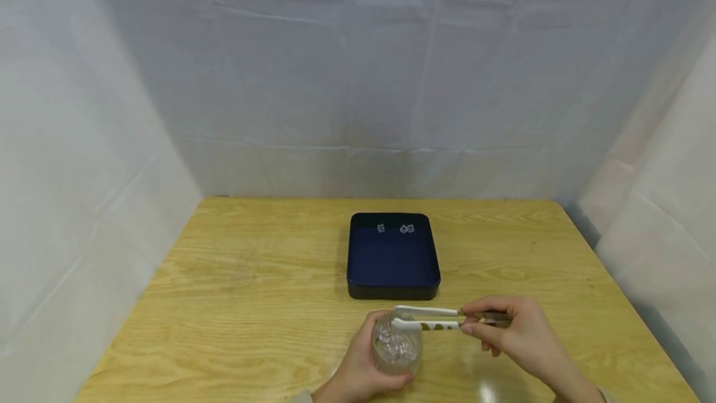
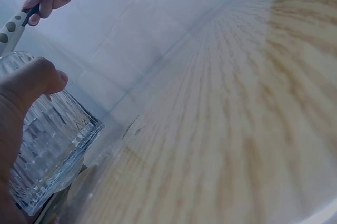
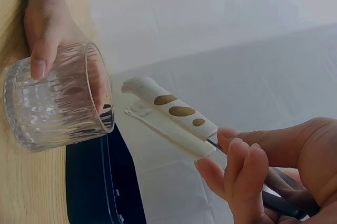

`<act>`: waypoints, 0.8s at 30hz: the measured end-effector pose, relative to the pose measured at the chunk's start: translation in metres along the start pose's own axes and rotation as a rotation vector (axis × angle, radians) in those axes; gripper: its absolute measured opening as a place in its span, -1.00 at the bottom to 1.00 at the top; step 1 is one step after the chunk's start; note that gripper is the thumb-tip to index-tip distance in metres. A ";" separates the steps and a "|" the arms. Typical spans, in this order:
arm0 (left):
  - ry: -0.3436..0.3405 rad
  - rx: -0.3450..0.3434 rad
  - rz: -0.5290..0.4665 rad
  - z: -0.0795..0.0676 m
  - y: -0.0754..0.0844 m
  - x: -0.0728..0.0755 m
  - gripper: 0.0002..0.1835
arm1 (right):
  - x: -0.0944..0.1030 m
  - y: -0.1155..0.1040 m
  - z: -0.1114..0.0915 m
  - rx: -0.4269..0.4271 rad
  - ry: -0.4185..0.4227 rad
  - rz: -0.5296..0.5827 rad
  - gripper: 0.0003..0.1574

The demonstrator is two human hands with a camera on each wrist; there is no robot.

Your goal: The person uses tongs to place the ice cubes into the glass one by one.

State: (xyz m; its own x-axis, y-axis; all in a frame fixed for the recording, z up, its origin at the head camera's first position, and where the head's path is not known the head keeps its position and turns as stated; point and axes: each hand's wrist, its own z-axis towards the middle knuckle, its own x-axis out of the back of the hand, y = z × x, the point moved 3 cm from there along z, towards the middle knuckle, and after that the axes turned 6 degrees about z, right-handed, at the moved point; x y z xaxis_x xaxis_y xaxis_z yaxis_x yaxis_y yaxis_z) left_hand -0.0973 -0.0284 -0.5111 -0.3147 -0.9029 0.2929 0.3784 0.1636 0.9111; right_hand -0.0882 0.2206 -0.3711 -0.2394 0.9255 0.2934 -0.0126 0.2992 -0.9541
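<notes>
My left hand (image 1: 363, 362) grips a clear ribbed drinking glass (image 1: 396, 346), fingers and thumb wrapped round its sides. In the head view, clear shiny pieces (image 1: 394, 349) show inside it. The right wrist view shows the glass (image 3: 58, 97) from the side, with the left thumb along its wall. My right hand (image 1: 517, 334) pinches a pair of tongs (image 3: 181, 116) with white, paw-shaped ends and brown spots. The tong arms stand slightly apart, their tips over the glass's rim in the head view. Whether anything lies between the tips, I cannot tell.
Beyond the hands, a dark blue rectangular tray (image 1: 394, 292) stands on the wooden table (image 1: 252, 278). A few small clear pieces (image 1: 407, 229) lie near its far wall. White sheeting (image 1: 347, 79) encloses the table at the back and both sides.
</notes>
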 end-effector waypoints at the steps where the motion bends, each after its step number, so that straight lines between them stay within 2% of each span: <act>1: 0.003 0.004 0.003 0.000 0.000 0.000 -0.05 | 0.001 0.000 0.001 0.003 0.009 -0.005 -0.62; 7: 0.015 0.003 0.012 0.000 0.000 0.000 -0.05 | 0.002 0.001 0.011 0.010 0.062 -0.004 -0.60; 15: 0.044 -0.064 0.054 -0.001 -0.002 0.000 -0.06 | -0.002 0.001 0.026 0.028 0.148 -0.015 -0.61; 21: 0.050 -0.067 0.078 -0.001 -0.001 0.000 -0.04 | -0.006 0.000 0.044 0.053 0.205 -0.011 -0.63; 24: 0.045 -0.044 0.076 -0.001 -0.001 0.000 -0.04 | -0.007 0.003 0.055 0.076 0.233 -0.021 -0.66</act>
State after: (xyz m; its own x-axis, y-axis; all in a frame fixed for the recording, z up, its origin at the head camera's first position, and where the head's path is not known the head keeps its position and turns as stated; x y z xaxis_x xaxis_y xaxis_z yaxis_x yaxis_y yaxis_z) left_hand -0.0966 -0.0287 -0.5124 -0.2445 -0.9056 0.3465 0.4377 0.2158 0.8729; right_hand -0.1401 0.2020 -0.3797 -0.0080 0.9505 0.3106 -0.0906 0.3086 -0.9469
